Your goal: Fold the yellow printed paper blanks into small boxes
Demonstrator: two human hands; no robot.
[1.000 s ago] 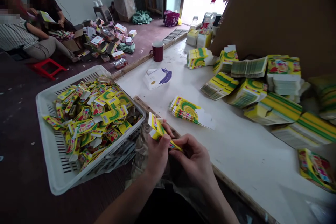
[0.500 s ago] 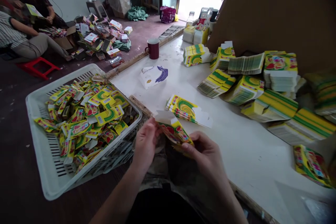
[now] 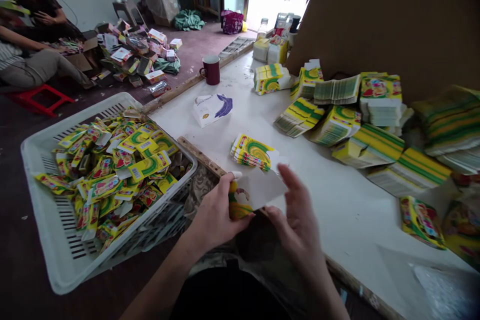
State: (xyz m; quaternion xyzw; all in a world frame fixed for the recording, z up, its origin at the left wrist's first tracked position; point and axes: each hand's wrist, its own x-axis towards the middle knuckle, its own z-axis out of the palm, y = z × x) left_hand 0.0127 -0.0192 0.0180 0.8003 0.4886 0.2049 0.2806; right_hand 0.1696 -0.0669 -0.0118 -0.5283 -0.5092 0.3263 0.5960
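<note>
My left hand (image 3: 215,212) is closed on a small yellow and green carton (image 3: 250,194), whose white inner side faces up. My right hand (image 3: 298,220) touches the carton's right edge with its fingers partly spread. Both hands hover at the near edge of the white table (image 3: 337,210). Just beyond them lies a small stack of flat yellow cartons (image 3: 252,151). At my left stands a white plastic basket (image 3: 48,255) heaped with folded yellow cartons.
Big stacks of flat cartons (image 3: 375,125) fill the right of the table before a brown cardboard sheet (image 3: 382,15). A dark red mug (image 3: 211,69) and a white and purple packet (image 3: 211,108) lie farther back. People sit on the floor at far left among boxes.
The carton has been turned over, so its white inside now faces up. My right hand has loosened its grip and slid to the carton's edge. The view shifted slightly right.
</note>
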